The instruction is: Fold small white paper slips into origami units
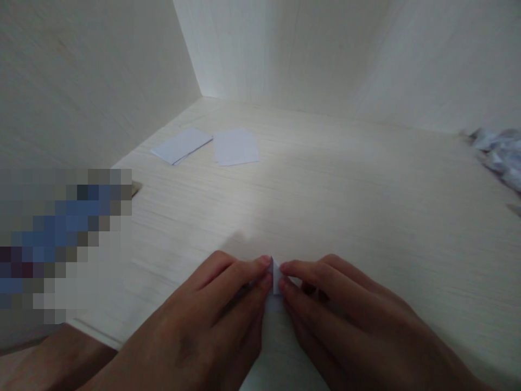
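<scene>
A small folded piece of white paper [277,279] stands between my two hands near the front of the tabletop. My left hand [220,304] pinches its left side with thumb and fingertips. From the other side, my right hand [337,304] grips the right part in the same way. A crease runs upright down the middle of the paper, and my fingers cover most of the rest. Beyond my hands lie a stack of white paper pieces [182,145] and, beside it, squarish white sheets [236,146].
Pale wood-grain panels [325,60] rise at the back and left of the tabletop [325,195]. Crumpled paper [502,155] lies at the far right edge. On the left, a blurred-out blue object [69,217] sits by the table's edge.
</scene>
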